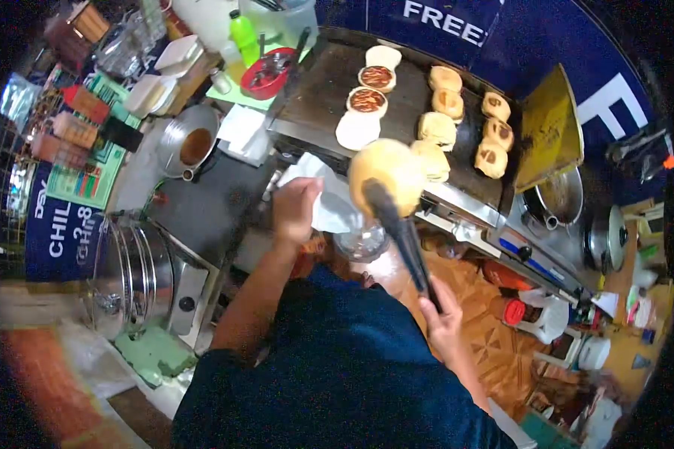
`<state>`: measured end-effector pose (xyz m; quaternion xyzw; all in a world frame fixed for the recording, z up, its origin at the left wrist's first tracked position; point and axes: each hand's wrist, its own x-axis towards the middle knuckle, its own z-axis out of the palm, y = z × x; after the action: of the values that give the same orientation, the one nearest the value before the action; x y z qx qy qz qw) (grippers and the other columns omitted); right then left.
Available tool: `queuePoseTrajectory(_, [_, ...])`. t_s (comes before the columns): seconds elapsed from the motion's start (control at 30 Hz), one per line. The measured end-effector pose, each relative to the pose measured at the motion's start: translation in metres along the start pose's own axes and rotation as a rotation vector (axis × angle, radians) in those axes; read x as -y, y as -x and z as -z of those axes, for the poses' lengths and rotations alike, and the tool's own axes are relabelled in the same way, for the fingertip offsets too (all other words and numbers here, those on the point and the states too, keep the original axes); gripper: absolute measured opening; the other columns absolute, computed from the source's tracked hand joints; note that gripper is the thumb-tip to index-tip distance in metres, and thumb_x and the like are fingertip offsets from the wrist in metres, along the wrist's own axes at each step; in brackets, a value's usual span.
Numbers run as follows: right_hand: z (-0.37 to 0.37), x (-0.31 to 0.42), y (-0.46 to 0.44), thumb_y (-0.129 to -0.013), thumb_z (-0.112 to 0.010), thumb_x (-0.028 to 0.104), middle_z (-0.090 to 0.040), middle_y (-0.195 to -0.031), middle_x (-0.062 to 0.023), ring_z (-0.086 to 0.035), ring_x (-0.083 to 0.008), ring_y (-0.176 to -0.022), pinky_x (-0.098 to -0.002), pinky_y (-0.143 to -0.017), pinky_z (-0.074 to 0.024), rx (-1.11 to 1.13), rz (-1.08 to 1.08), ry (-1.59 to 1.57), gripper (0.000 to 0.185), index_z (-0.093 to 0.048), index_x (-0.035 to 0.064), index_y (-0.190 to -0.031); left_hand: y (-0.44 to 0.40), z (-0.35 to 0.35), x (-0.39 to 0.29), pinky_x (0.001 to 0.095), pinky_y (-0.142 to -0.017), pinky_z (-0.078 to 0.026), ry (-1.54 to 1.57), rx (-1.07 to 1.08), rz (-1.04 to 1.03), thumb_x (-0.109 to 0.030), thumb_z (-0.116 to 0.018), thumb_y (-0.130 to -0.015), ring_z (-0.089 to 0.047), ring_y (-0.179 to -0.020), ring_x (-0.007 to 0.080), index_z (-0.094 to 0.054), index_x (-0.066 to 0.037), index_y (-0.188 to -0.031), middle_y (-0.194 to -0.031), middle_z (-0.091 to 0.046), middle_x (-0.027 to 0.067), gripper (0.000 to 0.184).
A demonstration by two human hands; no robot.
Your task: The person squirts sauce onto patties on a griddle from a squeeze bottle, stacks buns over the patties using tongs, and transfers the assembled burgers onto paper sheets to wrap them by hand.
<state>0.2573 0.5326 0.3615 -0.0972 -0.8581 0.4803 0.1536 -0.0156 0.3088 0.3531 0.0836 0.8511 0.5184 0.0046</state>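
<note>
In my right hand (443, 318) is a pair of black tongs (406, 251), its far end closed on a round golden burger bun (397, 176) raised in front of the griddle. My left hand (296, 206) grips a white paper wrapper (335, 209), just left of the bun and apart from it. On the griddle (307, 101) behind, sauced bun halves (367, 102) lie beside pale bun halves (358, 131). Several more closed buns (437, 129) sit in rows to the right. What lies inside the raised bun is hidden.
A yellow board (550, 135) stands at the griddle's right end, above a pot (558, 196). To the left are a pan with brown sauce (191, 146), a red bowl (268, 73), stacked white napkins (241, 129) and a large steel steamer (131, 277). A glass jar (363, 243) is below the wrapper.
</note>
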Motion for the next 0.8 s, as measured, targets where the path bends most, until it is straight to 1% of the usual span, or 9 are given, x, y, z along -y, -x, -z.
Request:
queuePoseTrajectory(0.2, [-0.016,-0.027,-0.036,-0.086,-0.069,0.009,-0.059,-0.089,-0.0177,-0.061,-0.0358,-0.079,-0.0438,-0.069,-0.0494,0.138,0.275,0.470,0.047,-0.056,0.0006,-0.130,-0.009,0.000,0.017,0.0323,-0.068,-0.050,0.476,-0.073,0.253,-0.016,-0.060,-0.093,-0.066,-0.075,0.0202,-0.070,0.002,-0.093,-0.078,-0.068,0.0141,0.021])
queuePoseTrajectory(0.27, [-0.018,-0.019,-0.058,-0.086,-0.070,0.010,-0.058,-0.085,-0.0173,-0.060,-0.0376,-0.075,-0.0456,-0.066,-0.0487,0.161,0.361,0.546,0.047,-0.056,0.0014,-0.130,0.003,0.001,0.026,0.0348,-0.071,-0.052,-0.157,-0.244,-0.265,-0.015,-0.063,-0.092,-0.067,-0.077,0.0269,-0.070,0.000,-0.100,-0.084,-0.069,0.0156,0.018])
queuePoseTrajectory(0.3, [-0.019,-0.003,-0.071,-0.086,-0.070,0.011,-0.057,-0.084,-0.0173,-0.060,-0.0377,-0.075,-0.0448,-0.065,-0.0484,0.235,0.307,0.510,0.047,-0.057,0.0017,-0.130,0.013,0.006,0.007,0.0364,-0.073,-0.054,0.012,-0.271,-0.585,-0.012,-0.065,-0.090,-0.068,-0.080,0.0287,-0.069,-0.002,-0.104,-0.092,-0.070,0.0141,0.018])
queuePoseTrajectory(0.4, [-0.035,0.011,-0.100,-0.088,-0.070,0.014,-0.060,-0.079,-0.0139,-0.062,-0.0295,-0.066,-0.0391,-0.056,-0.0474,0.388,0.355,0.448,0.045,-0.057,0.0024,-0.130,0.035,0.029,0.026,0.0386,-0.072,-0.055,-0.335,-0.185,-0.500,-0.006,-0.067,-0.083,-0.068,-0.083,0.0313,-0.069,-0.004,-0.105,-0.094,-0.070,0.0133,0.022])
queuePoseTrajectory(0.47, [-0.058,0.010,-0.114,-0.090,-0.070,0.015,-0.063,-0.073,-0.0097,-0.060,-0.0186,-0.056,-0.0326,-0.048,-0.0452,0.781,-0.653,-0.250,0.039,-0.059,0.0010,-0.125,0.055,0.039,0.055,0.0398,-0.070,-0.055,-0.407,-0.220,-0.415,-0.001,-0.068,-0.078,-0.067,-0.082,0.0317,-0.069,-0.005,-0.105,-0.092,-0.069,0.0130,0.028])
queuePoseTrajectory(0.5, [-0.079,0.002,-0.113,-0.092,-0.070,0.015,-0.064,-0.069,-0.0072,-0.056,-0.0110,-0.052,-0.0272,-0.044,-0.0424,0.737,-0.800,-0.411,0.032,-0.062,-0.0011,-0.119,0.069,0.030,0.086,0.0407,-0.069,-0.054,-0.418,-0.235,-0.394,0.000,-0.068,-0.078,-0.067,-0.081,0.0323,-0.070,-0.005,-0.105,-0.091,-0.069,0.0129,0.028])
queuePoseTrajectory(0.67, [-0.185,0.035,-0.138,-0.092,-0.069,0.021,-0.061,-0.073,-0.0059,-0.049,-0.0119,-0.049,-0.0256,-0.040,-0.0360,0.931,-1.038,-0.602,0.031,-0.061,0.0031,-0.116,0.096,0.066,0.120,0.0412,-0.068,-0.054,-0.386,-0.269,-0.369,-0.003,-0.064,-0.084,-0.067,-0.081,0.0329,-0.070,-0.007,-0.106,-0.092,-0.069,0.0137,0.024])
queuePoseTrajectory(0.73, [-0.234,0.057,-0.153,-0.093,-0.069,0.020,-0.059,-0.069,-0.0054,-0.048,-0.0123,-0.047,-0.0265,-0.038,-0.0358,0.981,-1.084,-0.561,0.026,-0.060,0.0036,-0.112,0.089,0.090,0.203,0.0412,-0.073,-0.054,-0.207,-0.499,-0.071,-0.004,-0.063,-0.087,-0.067,-0.084,0.0341,-0.069,-0.007,-0.109,-0.096,-0.069,0.0157,0.023])
queuePoseTrajectory(0.8, [-0.317,0.049,-0.164,-0.096,-0.062,0.021,-0.057,-0.066,-0.0053,-0.047,-0.0131,-0.044,-0.0277,-0.038,-0.0346,1.157,-0.771,-0.525,0.019,-0.057,0.0028,-0.098,0.069,0.139,0.235,0.0428,-0.078,-0.053,-0.324,-0.620,0.064,-0.007,-0.063,-0.088,-0.067,-0.089,0.0358,-0.069,-0.007,-0.110,-0.099,-0.068,0.0173,0.022])
